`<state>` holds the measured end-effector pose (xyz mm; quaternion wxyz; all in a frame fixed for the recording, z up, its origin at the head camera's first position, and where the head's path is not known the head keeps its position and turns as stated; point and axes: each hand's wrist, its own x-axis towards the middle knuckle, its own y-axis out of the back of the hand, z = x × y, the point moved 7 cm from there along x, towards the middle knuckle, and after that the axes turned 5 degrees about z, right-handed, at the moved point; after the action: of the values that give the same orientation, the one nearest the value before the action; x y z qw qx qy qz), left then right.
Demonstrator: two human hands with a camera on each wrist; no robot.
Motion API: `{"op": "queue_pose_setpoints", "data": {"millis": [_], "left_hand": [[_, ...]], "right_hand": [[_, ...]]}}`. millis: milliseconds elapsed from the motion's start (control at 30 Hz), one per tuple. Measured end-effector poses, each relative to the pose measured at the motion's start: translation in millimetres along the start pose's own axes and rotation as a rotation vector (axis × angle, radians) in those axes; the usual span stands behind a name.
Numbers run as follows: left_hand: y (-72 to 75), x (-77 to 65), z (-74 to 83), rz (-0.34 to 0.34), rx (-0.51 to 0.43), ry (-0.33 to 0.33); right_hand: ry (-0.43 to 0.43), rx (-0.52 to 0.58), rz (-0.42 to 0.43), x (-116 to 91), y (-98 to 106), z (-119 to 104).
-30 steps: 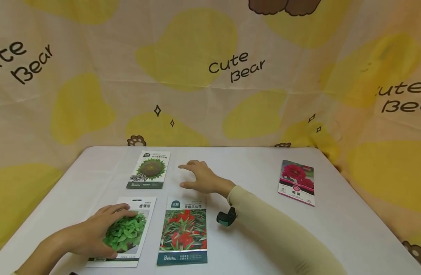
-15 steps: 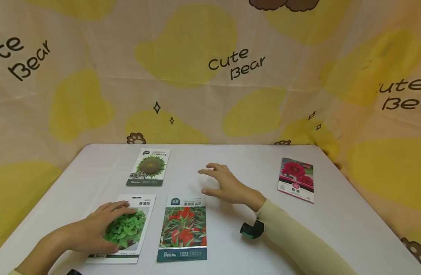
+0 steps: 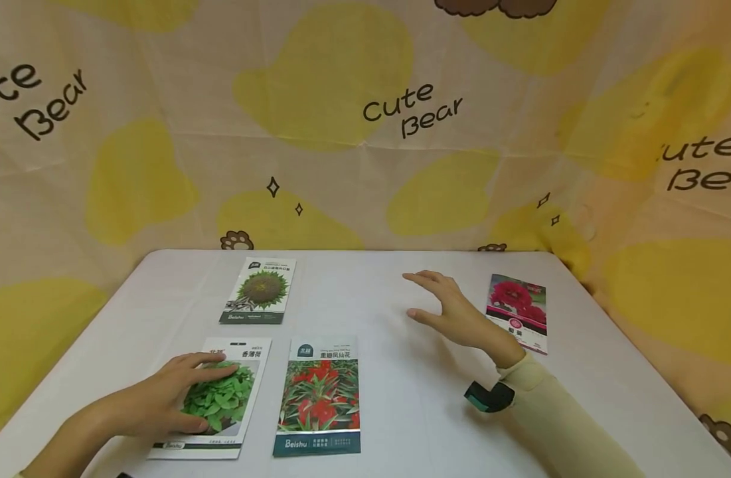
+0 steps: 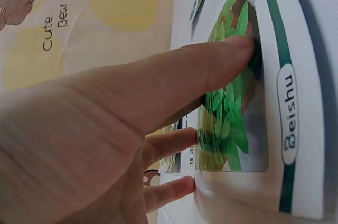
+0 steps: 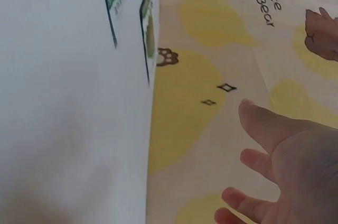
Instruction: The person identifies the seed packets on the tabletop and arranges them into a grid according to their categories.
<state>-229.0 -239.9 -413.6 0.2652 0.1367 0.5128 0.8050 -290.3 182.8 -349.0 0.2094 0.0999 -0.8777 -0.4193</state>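
My left hand (image 3: 156,405) rests on a seed packet (image 3: 218,401) with a picture of green leaves, lying at the near left. In the left wrist view its thumb (image 4: 232,55) touches the printed leaves, and two fingertips meet the packet's far part. My right hand (image 3: 455,309) hovers over the table with fingers spread and nothing in them. Behind its wrist, a packet with a magenta flower (image 3: 514,295) is partly covered in the head view. Between the hands lies a packet with red flowers (image 3: 319,398). Farther back is a sunflower packet (image 3: 260,292).
All the packets lie flat on a white table (image 3: 365,285). A cloth backdrop (image 3: 341,133) with yellow blotches and "Cute Bear" lettering rises behind the table and along both sides. A dark wrist device (image 3: 490,396) sits at my right sleeve.
My right hand has moved right, from beside the sunflower packet to near the magenta flower packet, its fingers staying spread. My left hand has hardly moved on the leaf packet.
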Motion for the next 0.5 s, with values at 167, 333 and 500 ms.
{"op": "queue_pose_setpoints", "data": {"millis": [167,333,500], "left_hand": [[-1.0,2.9,0.2,-0.001,0.017,-0.009],[-0.3,2.6,0.3,0.004,0.021,-0.002],[-1.1,3.2,-1.8,-0.008,-0.001,0.031]], "right_hand": [[-0.094,-0.006,0.026,-3,33,28],[-0.16,-0.038,-0.019,-8,59,57],[-0.243,-0.064,-0.118,-22,75,88]]}}
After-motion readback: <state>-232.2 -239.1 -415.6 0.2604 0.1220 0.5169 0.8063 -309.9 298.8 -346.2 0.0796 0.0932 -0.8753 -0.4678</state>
